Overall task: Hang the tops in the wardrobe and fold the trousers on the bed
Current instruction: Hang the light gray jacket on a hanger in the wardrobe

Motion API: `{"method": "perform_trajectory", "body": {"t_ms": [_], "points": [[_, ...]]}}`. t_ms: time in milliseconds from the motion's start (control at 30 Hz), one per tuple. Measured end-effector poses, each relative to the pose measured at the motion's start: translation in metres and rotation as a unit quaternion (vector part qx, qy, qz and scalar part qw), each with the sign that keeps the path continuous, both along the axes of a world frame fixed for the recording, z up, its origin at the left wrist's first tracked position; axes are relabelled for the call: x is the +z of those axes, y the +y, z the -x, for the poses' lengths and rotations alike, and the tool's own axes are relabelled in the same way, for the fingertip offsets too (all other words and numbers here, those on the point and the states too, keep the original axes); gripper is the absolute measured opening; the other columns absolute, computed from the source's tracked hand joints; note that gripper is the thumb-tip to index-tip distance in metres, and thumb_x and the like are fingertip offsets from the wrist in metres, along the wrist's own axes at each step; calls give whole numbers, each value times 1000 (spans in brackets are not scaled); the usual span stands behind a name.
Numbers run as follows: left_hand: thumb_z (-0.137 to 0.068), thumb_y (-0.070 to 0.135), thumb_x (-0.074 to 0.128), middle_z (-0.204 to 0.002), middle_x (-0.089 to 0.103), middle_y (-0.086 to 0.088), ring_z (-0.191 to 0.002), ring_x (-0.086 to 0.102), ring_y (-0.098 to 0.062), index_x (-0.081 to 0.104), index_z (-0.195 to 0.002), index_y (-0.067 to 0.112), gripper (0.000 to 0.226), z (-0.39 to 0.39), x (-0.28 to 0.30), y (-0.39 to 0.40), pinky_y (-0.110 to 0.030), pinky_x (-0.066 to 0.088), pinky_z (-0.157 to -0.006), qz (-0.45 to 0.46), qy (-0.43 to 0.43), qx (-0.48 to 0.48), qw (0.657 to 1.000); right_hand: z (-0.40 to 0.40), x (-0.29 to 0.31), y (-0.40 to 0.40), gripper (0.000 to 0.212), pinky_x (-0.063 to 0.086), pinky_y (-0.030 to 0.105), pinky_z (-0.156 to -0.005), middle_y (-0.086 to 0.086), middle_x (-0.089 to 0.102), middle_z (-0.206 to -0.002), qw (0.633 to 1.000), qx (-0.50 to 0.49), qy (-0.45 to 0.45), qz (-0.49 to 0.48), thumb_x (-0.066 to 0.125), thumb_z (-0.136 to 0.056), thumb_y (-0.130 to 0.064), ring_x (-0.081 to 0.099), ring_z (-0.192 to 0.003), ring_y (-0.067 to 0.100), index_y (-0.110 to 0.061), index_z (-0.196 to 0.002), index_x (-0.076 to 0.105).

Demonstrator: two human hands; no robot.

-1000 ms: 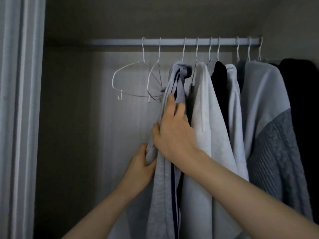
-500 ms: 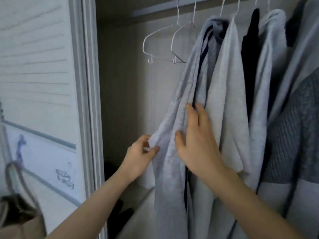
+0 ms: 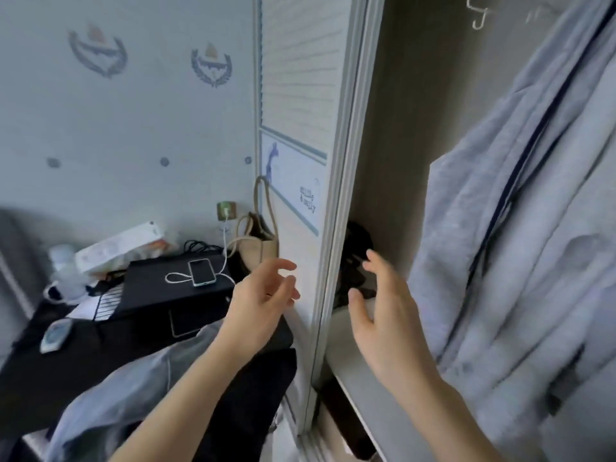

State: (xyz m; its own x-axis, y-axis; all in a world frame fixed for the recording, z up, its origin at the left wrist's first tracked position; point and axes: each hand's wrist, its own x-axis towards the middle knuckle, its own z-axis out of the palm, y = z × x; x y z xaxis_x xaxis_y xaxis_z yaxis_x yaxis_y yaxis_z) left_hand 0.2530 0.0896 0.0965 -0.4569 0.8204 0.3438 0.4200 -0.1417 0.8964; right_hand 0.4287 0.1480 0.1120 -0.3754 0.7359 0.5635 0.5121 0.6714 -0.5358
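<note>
Both hands have let go of the grey top and swung left, away from the wardrobe rail.

Left hand (image 3: pixel 263 295) and right hand (image 3: pixel 383 308) hang in the air with fingers loosely spread, holding nothing; the left is in front of the wardrobe door frame (image 3: pixel 336 208), the right just inside the opening. The grey top (image 3: pixel 520 235), with its dark stripe, hangs at the right edge of the wardrobe, long axis running down from the rail out of view above, hem pointing down. By my reading that top is hung and the step in hand is fetching the next garment. A pale blue garment (image 3: pixel 110 401) and a black garment (image 3: pixel 253 405) lie heaped at the lower left; whether either is a top or trousers I cannot tell. The next move calls for turning to the heap and grasping one piece. A phone (image 3: pixel 201 272) on a cable lies on the black bedside table (image 3: pixel 156 291).
</note>
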Motion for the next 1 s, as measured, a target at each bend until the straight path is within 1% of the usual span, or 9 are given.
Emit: {"method": "perform_trajectory", "body": {"t_ms": [133,267,367,433,567,633,767,833,1000], "points": [[-97,17,54,-76,70,7,-74,68,-9,61,-101,30,16,13,-40,-106,-30,55,-69,31,-10,148,988,38,-38,-69,48,27,4,-96,-9,49,-134,988,144,-22,59,48,-97,-28,42,-124,0,-20,-143,37],[-97,12,53,-72,70,4,-68,65,-6,63,-99,25,16,22,-63,-206,-17,50,-67,52,-41,265,962,74,-59,-139,45,25,-5,-87,-9,55,-123,961,258,-57,80,51,-96,-25,47,-116,4,-19,-139,41],[-96,22,54,-71,70,8,-69,66,-5,62,-96,34,14,27,-80,-293,-23,53,-69,104,-22,330,938,99,-76,-204,40,27,-5,-85,-6,57,-119,927,351,-89,101,51,-96,-22,49,-110,5,-18,-135,45],[-95,25,55,-72,70,9,-71,67,-7,61,-92,40,16,23,-88,-356,-26,54,-70,119,-31,389,913,111,-88,-254,38,33,2,-90,-3,57,-119,897,413,-98,125,51,-96,-21,49,-111,7,-16,-134,46],[-95,13,55,-68,69,6,-64,65,-8,61,-89,36,24,-9,-111,-456,-15,47,-63,119,-85,477,866,119,-111,-338,37,44,29,-95,-3,59,-119,861,476,-118,135,49,-97,-19,52,-115,14,-13,-133,49],[-96,11,55,-69,69,6,-62,63,-10,61,-88,33,24,-36,-130,-526,-19,48,-62,112,-134,531,829,117,-128,-402,38,44,29,-94,-3,60,-115,836,518,-136,120,48,-96,-23,54,-111,16,-14,-132,50],[-96,11,55,-70,69,5,-63,64,-15,62,-88,30,22,-94,-168,-629,-33,51,-64,113,-181,611,762,94,-155,-496,38,32,10,-86,-5,58,-114,775,584,-190,147,50,-96,-19,50,-110,10,-15,-133,48],[-97,13,55,-71,69,6,-65,65,-15,62,-90,29,19,-128,-188,-680,-36,52,-64,123,-211,648,721,84,-169,-544,38,28,7,-84,-6,57,-115,740,615,-226,152,50,-96,-18,48,-110,9,-16,-134,47],[-96,9,55,-67,68,2,-63,65,-4,65,-88,18,16,-185,-225,-769,-14,47,-60,129,-269,710,638,74,-200,-634,35,28,11,-81,-7,54,-110,678,656,-293,155,49,-97,-18,48,-111,15,-16,-132,47]]}}
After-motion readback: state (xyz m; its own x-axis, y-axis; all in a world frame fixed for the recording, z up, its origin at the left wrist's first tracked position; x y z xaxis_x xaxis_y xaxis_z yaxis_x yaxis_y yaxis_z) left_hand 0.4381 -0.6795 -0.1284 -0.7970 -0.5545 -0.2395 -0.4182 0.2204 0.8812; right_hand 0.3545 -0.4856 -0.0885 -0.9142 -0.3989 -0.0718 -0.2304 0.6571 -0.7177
